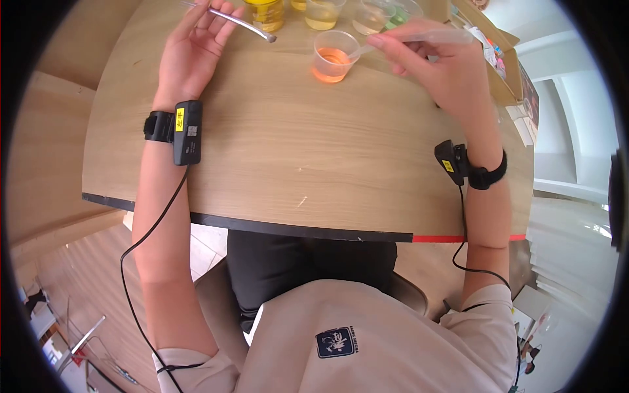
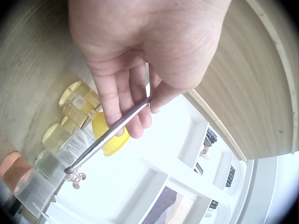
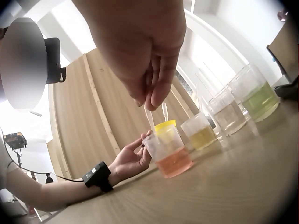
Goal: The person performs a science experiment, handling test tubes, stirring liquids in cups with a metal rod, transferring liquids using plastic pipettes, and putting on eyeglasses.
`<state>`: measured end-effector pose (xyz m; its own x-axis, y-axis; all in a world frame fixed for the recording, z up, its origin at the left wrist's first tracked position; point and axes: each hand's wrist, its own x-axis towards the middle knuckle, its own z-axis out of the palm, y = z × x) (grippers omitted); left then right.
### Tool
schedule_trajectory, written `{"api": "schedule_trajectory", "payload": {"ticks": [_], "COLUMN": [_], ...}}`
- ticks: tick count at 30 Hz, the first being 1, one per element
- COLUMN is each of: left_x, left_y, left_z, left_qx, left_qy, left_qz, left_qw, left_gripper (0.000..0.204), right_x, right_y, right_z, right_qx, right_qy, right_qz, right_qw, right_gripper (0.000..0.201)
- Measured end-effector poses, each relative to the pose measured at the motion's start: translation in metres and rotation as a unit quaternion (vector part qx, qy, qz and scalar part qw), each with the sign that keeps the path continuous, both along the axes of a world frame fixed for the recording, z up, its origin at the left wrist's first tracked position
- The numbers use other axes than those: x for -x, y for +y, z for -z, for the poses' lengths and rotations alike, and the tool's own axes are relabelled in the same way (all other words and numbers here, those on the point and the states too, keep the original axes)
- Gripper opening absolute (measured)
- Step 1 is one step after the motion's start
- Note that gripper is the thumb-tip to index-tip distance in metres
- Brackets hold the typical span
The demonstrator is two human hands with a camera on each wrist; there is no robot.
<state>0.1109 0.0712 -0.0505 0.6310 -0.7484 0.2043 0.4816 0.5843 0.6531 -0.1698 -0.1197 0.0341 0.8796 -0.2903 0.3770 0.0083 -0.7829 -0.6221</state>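
Observation:
My left hand (image 1: 191, 62) pinches a slim silver stick (image 2: 110, 135) with a small, dark, rounded tip, held up near the far left of the table. In my right hand (image 1: 452, 75) is a clear plastic dropper (image 1: 436, 37), pinched between thumb and fingers. Its thin end slants down into a clear plastic cup (image 1: 336, 40) with orange liquid (image 3: 175, 163) in the bottom. That cup stands upright on the table between my hands. Closest to the silver stick is a yellow-lidded jar (image 1: 267, 19) of yellow liquid.
Behind the orange cup stand a cup of yellow liquid (image 3: 202, 136), a cup of pale liquid (image 3: 229, 116) and a cup of green liquid (image 3: 261, 100). A cardboard box (image 1: 501, 75) sits along the right edge of the wooden table (image 1: 314, 150).

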Motion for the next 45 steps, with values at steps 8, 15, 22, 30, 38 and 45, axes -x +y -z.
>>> {"api": "schedule_trajectory", "payload": {"ticks": [8,15,22,30,38,45], "left_x": [0.017,-0.004,-0.008,0.015,0.013,0.014], "left_y": [-0.002,-0.003,0.001,-0.003,-0.004,-0.002], "left_z": [-0.013,0.001,0.002,-0.011,-0.008,-0.008], "left_qx": [-0.041,-0.007,-0.004,-0.022,-0.029,-0.037], "left_qy": [0.000,-0.006,0.012,0.011,0.002,-0.004], "left_qz": [-0.038,-0.017,-0.031,-0.028,-0.034,-0.047], "left_qw": [0.998,1.000,0.999,0.999,0.999,0.998], "left_gripper": [0.038,0.045,0.045,0.036,0.039,0.044], "right_x": [0.002,0.004,0.043,0.097,0.096,0.089], "right_y": [-0.011,0.017,-0.016,0.000,0.009,0.003], "right_z": [-0.009,-0.028,-0.047,-0.031,-0.007,0.004], "right_qx": [-0.057,-0.045,-0.106,-0.074,-0.057,-0.021], "right_qy": [-0.032,0.009,-0.004,0.165,0.205,0.236], "right_qz": [-0.016,0.062,0.057,-0.018,0.045,-0.001], "right_qw": [0.998,0.997,0.993,0.983,0.976,0.972], "right_gripper": [0.015,0.014,0.017,0.020,0.010,0.009]}}
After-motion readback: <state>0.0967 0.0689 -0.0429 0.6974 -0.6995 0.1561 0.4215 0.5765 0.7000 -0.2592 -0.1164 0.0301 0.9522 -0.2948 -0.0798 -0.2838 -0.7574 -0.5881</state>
